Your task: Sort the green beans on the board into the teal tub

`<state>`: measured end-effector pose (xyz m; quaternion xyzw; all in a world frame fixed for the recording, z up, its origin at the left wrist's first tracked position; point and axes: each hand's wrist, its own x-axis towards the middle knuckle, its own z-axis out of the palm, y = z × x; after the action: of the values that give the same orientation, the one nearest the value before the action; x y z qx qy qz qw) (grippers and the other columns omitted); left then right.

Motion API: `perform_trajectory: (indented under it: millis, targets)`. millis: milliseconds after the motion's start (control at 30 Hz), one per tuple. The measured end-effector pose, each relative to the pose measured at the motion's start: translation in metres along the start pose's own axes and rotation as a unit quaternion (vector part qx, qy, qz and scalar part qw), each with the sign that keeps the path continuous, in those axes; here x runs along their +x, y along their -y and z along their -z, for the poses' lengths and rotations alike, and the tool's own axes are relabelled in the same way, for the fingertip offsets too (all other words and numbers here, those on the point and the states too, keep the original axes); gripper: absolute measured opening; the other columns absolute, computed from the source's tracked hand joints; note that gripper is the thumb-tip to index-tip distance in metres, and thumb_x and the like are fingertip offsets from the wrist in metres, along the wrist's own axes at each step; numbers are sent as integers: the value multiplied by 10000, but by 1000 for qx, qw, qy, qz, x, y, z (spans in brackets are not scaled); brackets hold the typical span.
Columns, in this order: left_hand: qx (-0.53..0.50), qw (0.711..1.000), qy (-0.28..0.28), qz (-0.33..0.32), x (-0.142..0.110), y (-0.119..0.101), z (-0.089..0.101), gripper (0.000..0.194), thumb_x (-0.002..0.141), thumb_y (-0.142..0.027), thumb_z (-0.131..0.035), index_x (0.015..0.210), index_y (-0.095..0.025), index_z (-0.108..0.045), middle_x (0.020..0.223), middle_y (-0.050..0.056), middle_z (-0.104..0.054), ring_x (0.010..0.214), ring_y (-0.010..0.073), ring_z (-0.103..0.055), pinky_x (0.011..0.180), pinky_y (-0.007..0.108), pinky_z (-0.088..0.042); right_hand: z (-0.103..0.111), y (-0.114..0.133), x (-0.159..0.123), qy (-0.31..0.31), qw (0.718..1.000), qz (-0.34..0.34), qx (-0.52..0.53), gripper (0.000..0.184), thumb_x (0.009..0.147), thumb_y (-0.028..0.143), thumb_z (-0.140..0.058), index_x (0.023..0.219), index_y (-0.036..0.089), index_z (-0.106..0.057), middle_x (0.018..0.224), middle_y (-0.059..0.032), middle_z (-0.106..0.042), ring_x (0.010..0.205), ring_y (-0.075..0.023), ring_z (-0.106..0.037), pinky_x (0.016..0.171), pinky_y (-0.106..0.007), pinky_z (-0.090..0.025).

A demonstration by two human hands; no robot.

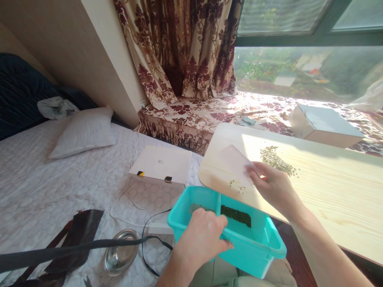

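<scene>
My left hand (201, 236) is closed on the near wall of a turquoise plastic bin (275, 243), which has a divider. Its fingers reach over the rim. In the bin's right compartment lies a heap of small dark green beans or seeds (236, 215); my hand partly hides the left compartment, where a few grains show. My right hand (272, 185) pinches a thin, pale flat card (235, 158), tilted over the light wooden table (335, 191). Below the card are a few scattered grains (237, 187), and a larger patch of greenish grains (277, 160) spreads beyond my right hand.
On the bed to the left are a white box (161, 165), an oval metal bowl (121, 253), a dark leather bag (79, 235), cables and a pillow (86, 131). A black strap (98, 244) crosses the lower left. Another box (329, 123) stands by the window.
</scene>
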<state>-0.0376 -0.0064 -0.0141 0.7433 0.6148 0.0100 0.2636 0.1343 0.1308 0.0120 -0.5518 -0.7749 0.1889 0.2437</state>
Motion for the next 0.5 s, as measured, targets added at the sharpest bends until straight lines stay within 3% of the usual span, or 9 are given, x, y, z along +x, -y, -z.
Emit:
perform_trajectory:
  millis: [233,500]
  targets:
    - [3,1000,9,28,-2,7,2,311,826,-517,-740,855,-218,-659,844,39,-693,847,266,-630,708,315,-437,-18,4,15,16,999,30,4,317,819,424,-467,875,224,-706,626,-20,-652,549,-169,-585,550,-280,-397]
    - [-3,1000,6,30,1,14,1,315,823,-522,-741,845,-220,-656,843,35,-691,843,264,-627,704,317,-430,-26,13,20,20,999,40,-9,261,826,390,-458,745,240,-655,536,3,-557,501,-146,-483,533,-269,-350]
